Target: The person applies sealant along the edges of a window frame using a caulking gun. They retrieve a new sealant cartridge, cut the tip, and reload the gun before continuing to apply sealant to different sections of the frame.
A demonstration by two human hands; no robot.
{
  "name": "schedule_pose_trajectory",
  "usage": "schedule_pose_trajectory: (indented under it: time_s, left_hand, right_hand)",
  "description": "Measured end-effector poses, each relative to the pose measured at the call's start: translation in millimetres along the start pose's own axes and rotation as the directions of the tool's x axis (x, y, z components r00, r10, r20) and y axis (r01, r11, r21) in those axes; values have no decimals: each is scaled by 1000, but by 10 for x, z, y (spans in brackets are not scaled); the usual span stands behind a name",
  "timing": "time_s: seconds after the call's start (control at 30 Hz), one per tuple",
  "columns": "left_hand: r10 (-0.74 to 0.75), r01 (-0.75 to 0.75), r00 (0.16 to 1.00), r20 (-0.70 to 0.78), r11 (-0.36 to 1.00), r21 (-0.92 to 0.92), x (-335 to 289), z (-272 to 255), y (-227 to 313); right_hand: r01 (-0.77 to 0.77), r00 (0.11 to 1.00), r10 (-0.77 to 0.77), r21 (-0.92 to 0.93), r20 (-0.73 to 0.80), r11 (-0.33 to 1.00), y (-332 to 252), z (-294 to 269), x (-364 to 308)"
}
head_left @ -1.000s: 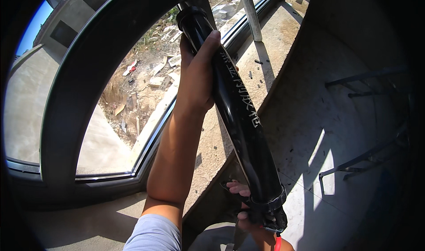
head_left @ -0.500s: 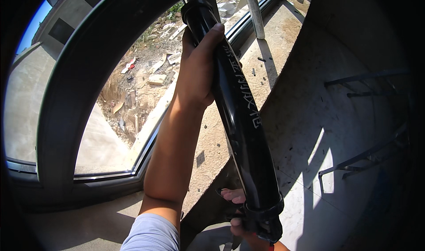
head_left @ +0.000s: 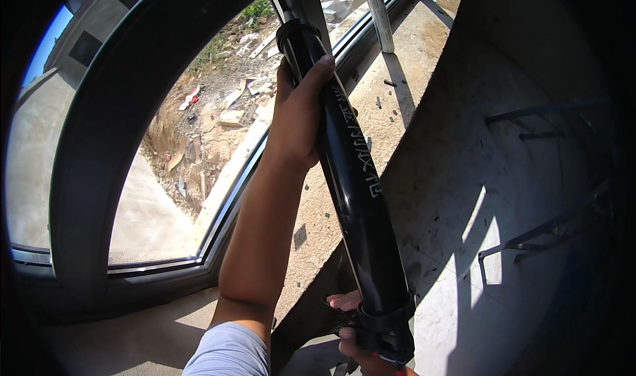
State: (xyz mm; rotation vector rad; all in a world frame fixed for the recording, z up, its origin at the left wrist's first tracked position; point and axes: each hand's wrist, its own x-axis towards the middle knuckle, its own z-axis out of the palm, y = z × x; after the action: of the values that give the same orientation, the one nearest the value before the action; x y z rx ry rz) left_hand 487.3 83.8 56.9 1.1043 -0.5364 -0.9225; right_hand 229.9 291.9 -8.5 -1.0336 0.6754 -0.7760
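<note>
Tube (head_left: pixel 351 177): long black cylinder, held between both hands.
Axis: slants from far upper end down toward the person.
Left hand (head_left: pixel 298 121): wrapped round the upper part.
Right hand (head_left: pixel 354 333): closed on the lower collar, nearer the body.

Floor (head_left: pixel 371 131): bare concrete, sandy-grey, sunlit, running from the lower middle up toward the top centre.
Debris (head_left: pixel 391 83): small dark chips scattered on the floor, thickest near the post; a few more lie further down the strip.
Post (head_left: pixel 377 11): pale, upright, standing on the floor at the top, beside the window frame.
Post shadow (head_left: pixel 397 78): a dark band lying across the floor below the post.
Sill (head_left: pixel 132 336): concrete ledge under the window frame, in shade, at the lower left.
Frame (head_left: pixel 218 217): dark window frame resting along the edge of floor and sill.
</note>
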Motion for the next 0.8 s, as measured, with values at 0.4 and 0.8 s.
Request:
schedule_pose_trajectory:
  time_s: [0.4, 0.8]
  left_hand:
    - [-197, 199, 979, -58, 980, 20, 25, -208, -490]
    - [-218, 220, 975, -44, 975, 30, 59, -388, -986]
  right_hand:
    - [-28, 986, 15, -72, -169, 997, 629, -8, -140]
    - [45, 960, -43, -1, -276, 999, 1166, -70, -149]
